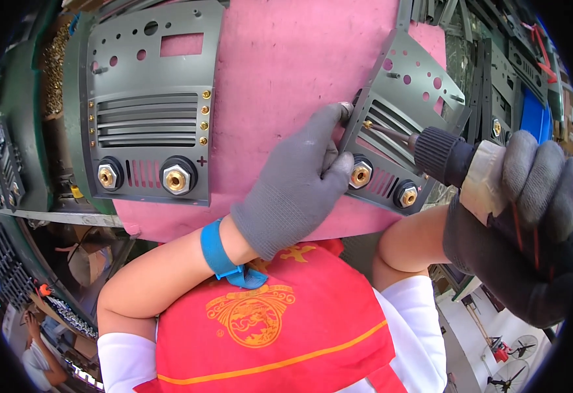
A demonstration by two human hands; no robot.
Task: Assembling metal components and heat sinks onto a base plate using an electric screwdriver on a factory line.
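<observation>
My left hand [293,187], in a grey glove, pinches the left edge of a dark grey metal front panel [391,95] that lies tilted on a pink mat. My right hand [528,190], gloved too, is wrapped round a black power screwdriver [442,156] with beige tape on its body. Its bit reaches a small brass screw [367,124] beside the panel's louvred slots. Two round brass-centred sockets [360,174] sit along this panel's near edge. A second, similar panel [149,72] lies flat at the left, with several brass screws along its slots and two brass-centred sockets.
The pink mat [267,78] covers the bench between the panels. At the far left a bin holds many small brass parts [55,65]. More grey panels [501,85] and a blue box [534,114] stand at the right. Another person [41,357] is at lower left; fans [522,347] are at lower right.
</observation>
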